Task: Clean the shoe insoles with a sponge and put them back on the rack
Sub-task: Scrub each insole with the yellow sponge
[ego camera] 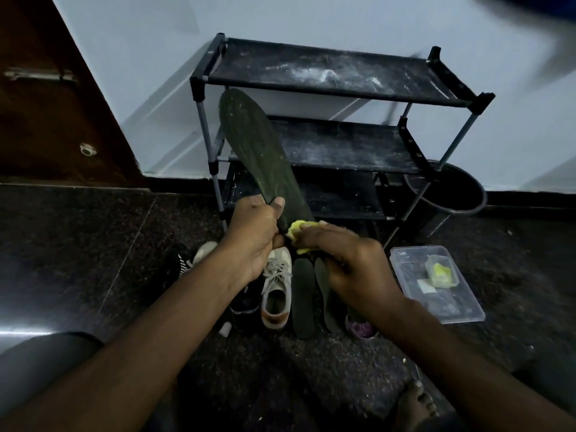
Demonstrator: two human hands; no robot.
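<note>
My left hand [254,236] grips the heel end of a dark green insole [254,148] that stands tilted up in front of the black shoe rack [327,79]. With my right hand [352,263] I hold a yellow sponge [300,230] against the lower part of that insole. On the floor below my hands lie two more dark insoles [304,296], side by side. All three dusty shelves of the rack carry no shoes or insoles.
A white sneaker [276,291] and dark shoes [182,263] sit on the speckled floor at left. A clear plastic box [436,288] with a yellow item lies at right. A dark bucket [452,191] stands beside the rack. My bare foot [414,403] shows at bottom right.
</note>
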